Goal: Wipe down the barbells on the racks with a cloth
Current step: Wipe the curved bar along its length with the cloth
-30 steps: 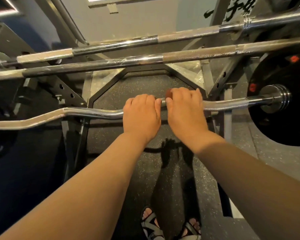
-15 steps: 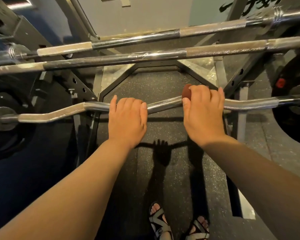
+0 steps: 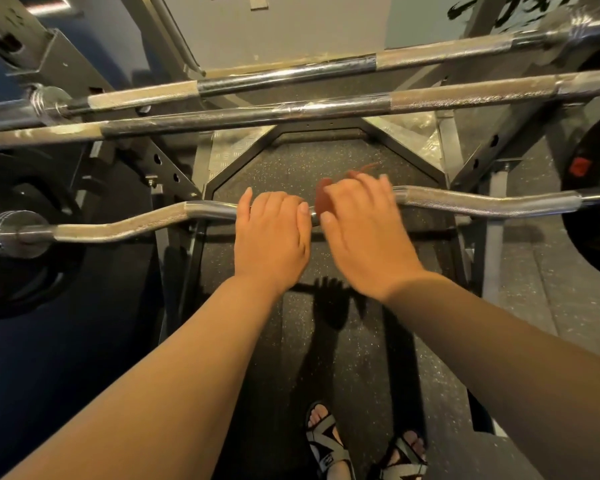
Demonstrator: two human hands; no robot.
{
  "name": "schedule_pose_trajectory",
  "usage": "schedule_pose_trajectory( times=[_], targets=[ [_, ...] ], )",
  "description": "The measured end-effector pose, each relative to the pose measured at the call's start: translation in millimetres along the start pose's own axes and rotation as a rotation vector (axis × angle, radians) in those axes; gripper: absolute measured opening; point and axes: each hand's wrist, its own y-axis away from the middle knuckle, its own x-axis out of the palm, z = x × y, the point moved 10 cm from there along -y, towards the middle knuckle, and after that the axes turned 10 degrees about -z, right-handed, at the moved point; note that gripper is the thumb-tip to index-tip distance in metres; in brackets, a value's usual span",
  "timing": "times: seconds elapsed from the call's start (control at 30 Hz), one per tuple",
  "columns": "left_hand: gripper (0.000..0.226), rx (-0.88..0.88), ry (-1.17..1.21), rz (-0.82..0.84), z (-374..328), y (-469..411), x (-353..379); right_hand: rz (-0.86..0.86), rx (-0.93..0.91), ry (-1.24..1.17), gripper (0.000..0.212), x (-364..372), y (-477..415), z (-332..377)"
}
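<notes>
Gripping bar [image 3: 482, 204]: left hand [image 3: 271, 237], right hand [image 3: 364, 237], cloth [image 3: 324, 202]

The right hand [image 3: 364, 233] is motion-blurred; the reddish cloth [image 3: 323, 202] (mostly hidden beneath it) seems pressed on the curl bar [image 3: 465, 204].

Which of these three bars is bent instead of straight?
The nearest bar, which the left hand grips and the right hand holds a cloth against. It zigzags; the middle bar and the far bar run straight.
</notes>
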Motion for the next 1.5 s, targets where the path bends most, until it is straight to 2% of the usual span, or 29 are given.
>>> schedule_pose_trajectory(
  times=[0.07,0.13,0.2,0.27,0.33,0.4,0.43,0.57,0.67,0.73,0.8,0.9,1.0,1.07,1.13,1.23,1.3,1.4,1.5],
  targets=[
    [0.047,0.007,0.033,-0.005,1.4,-0.1,0.4,0.046,-0.075,-0.116,0.039,-4.7,-4.9,7.3],
    [0.046,-0.003,0.068,-0.009,3.0,0.1,0.4,-0.022,-0.005,-0.188,0.037,-18.0,-14.9,-15.5],
    [0.045,-0.007,0.098,-0.016,3.4,1.6,1.7,-0.128,0.082,-0.009,0.040,-28.5,-23.5,-45.9],
    [0.043,-0.048,0.144,-0.032,7.4,2.8,1.2,-0.093,0.097,0.235,0.053,-19.9,-27.4,-59.0],
    [0.039,-0.196,0.216,-0.093,16.2,2.2,-5.0,-0.061,0.069,0.286,0.060,-10.8,-29.0,-55.0],
    [0.037,-0.337,0.244,-0.169,7.6,2.7,-17.1,-0.092,0.053,0.268,0.058,-13.7,-30.1,-51.6],
    [0.036,-0.329,0.256,-0.183,-8.7,2.3,-18.9,-0.110,0.041,0.265,0.055,-15.6,-30.0,-51.4],
    [0.042,0.011,0.232,-0.087,-76.4,7.1,6.8,-0.104,-0.044,0.262,0.043,-15.2,-30.6,-49.4],
    [0.037,0.099,0.199,-0.089,-56.9,2.7,7.8,-0.140,-0.012,0.146,0.048,-18.6,-33.0,-53.0],
    [0.032,0.096,0.181,-0.095,-32.0,6.2,-1.3,-0.146,0.001,0.143,0.048,-15.2,-34.4,-54.9],
    [0.030,0.030,0.181,-0.121,4.2,12.9,-12.0,-0.136,0.013,0.155,0.048,-10.8,-36.5,-57.0],
    [0.031,-0.169,0.200,-0.189,41.6,16.5,-21.1,-0.116,0.036,0.203,0.050,-6.1,-39.3,-57.4],
    [0.038,-0.378,0.212,-0.206,22.4,9.0,-13.8,-0.106,0.032,0.223,0.047,-3.1,-41.0,-55.7],
    [0.043,-0.303,0.156,-0.197,-11.6,6.0,-5.0,-0.115,0.020,0.248,0.046,-3.1,-41.1,-55.8],
    [0.039,-0.119,0.176,-0.172,-37.6,10.2,2.8,-0.122,0.018,0.270,0.048,-2.8,-40.8,-57.8],
    [0.038,-0.001,0.216,-0.150,-16.5,15.4,-3.0,-0.133,0.030,0.263,0.044,-4.4,-41.4,-57.6],
    [0.036,-0.091,0.225,-0.170,23.4,15.8,-14.0,-0.123,0.036,0.258,0.041,-5.1,-41.5,-56.0],
    [0.029,-0.330,0.226,-0.243,73.6,9.4,-26.0,-0.114,0.078,0.251,0.037,-5.7,-42.8,-55.5],
    [0.027,-0.492,0.210,-0.271,63.4,6.1,-17.8,-0.083,0.160,0.233,0.047,5.2,-44.2,-53.6]
  ],
)
